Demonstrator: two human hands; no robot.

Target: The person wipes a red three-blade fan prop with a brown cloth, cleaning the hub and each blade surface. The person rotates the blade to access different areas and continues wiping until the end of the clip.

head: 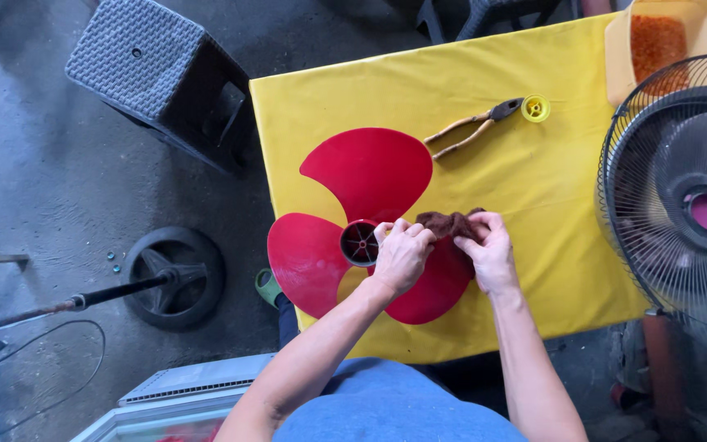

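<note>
- Red fan blade point(362, 176): smooth plastic, slight sheen.
- Brown rag point(449, 223): coarse, matt cloth.
- Yellow cover on tabletop point(550, 196): smooth, matt sheet.
- Pliers point(475, 125): dull metal, worn tan grips.
- Fan guard point(671, 196): dark metal wire.
- Stool point(137, 57): woven-textured grey plastic.

Grey, stained concrete floor point(51, 172) under flat daylight, with a dark woven plastic stool point(153, 74) at the upper left and more stool legs point(484, 16) along the top edge. Yellow-covered tabletop point(550, 188) filling the middle, a round black stand base point(175, 277) with its pole point(67, 304) lying on the floor to the left beside a loose black cable point(42, 368). Black wire fan guard point(681, 205) standing at the right edge, a pale flat box point(182, 401) near the bottom.
</note>
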